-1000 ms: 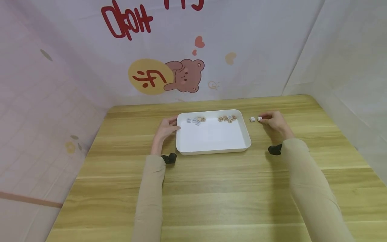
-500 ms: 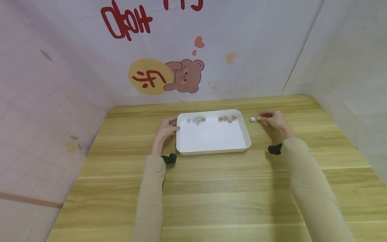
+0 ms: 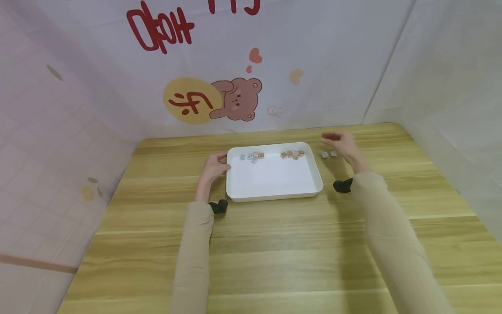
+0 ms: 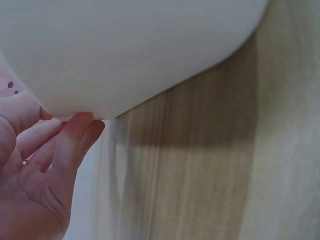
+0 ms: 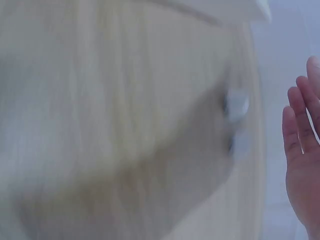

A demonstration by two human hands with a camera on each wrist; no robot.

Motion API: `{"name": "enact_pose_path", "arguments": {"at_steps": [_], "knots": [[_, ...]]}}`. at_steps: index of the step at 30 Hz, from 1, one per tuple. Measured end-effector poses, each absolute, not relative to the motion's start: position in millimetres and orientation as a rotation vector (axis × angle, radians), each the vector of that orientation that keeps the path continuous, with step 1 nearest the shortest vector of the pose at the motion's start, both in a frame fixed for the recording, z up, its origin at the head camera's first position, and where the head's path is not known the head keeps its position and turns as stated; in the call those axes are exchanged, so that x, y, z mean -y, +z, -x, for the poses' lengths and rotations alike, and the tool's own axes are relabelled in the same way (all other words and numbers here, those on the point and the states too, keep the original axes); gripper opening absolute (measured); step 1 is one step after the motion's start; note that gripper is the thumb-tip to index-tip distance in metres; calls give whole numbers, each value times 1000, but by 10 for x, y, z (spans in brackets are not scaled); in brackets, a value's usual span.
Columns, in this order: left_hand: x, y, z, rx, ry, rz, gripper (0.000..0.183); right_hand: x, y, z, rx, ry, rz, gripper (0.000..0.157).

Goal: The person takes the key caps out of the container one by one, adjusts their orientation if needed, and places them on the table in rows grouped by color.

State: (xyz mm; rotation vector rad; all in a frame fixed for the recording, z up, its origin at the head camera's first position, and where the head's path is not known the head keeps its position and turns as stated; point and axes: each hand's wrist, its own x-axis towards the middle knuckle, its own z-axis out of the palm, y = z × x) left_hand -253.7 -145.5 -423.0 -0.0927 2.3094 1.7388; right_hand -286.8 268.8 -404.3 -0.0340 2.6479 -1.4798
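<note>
The left hand (image 3: pixel 213 167) grips the left wall of a white rectangular tray (image 3: pixel 274 195), thumb at the rim. In the left wrist view its fingers (image 4: pixel 70 145) press against the tray's side. The right hand (image 3: pixel 344 144) is raised beyond the tray's back right corner, fingers extended and holding nothing. Below it on the table sit two small white keycap-like blocks, one nearer the tray (image 3: pixel 324 155) and one farther right (image 3: pixel 333 154). Both are blurred in the right wrist view, where the right hand (image 5: pixel 305 150) shows fairly straight fingers.
Inside the tray, along its back, lie a left cluster of small white and tan lettered pieces (image 3: pixel 254 160) and a right cluster of mostly tan ones (image 3: pixel 290 154). The wooden table (image 3: pixel 274 253) ends at a printed cloth wall (image 3: pixel 321 96) behind; more cloth hangs at both sides.
The right hand has let go of the farther white block and lifted away, moving back and left. Both blocks stay on the table. The left hand keeps its hold on the tray.
</note>
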Motion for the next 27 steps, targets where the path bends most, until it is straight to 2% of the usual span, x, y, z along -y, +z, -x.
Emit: {"name": "enact_pose_path", "arguments": {"at_steps": [11,17,27], "knots": [[1449,-4244,2538,-2336,1720,125,64,-1906,-3901,3033,-2563,-1618,228,36],[1424,-4233,2523,-2344,1725,155,66,-1495,-3894,3048,-2523,-1499,412,30],[1426,-4235,2516,-2351,1719,154,67,-1033,-4059,3052,-2516,-1322,505,24]]}}
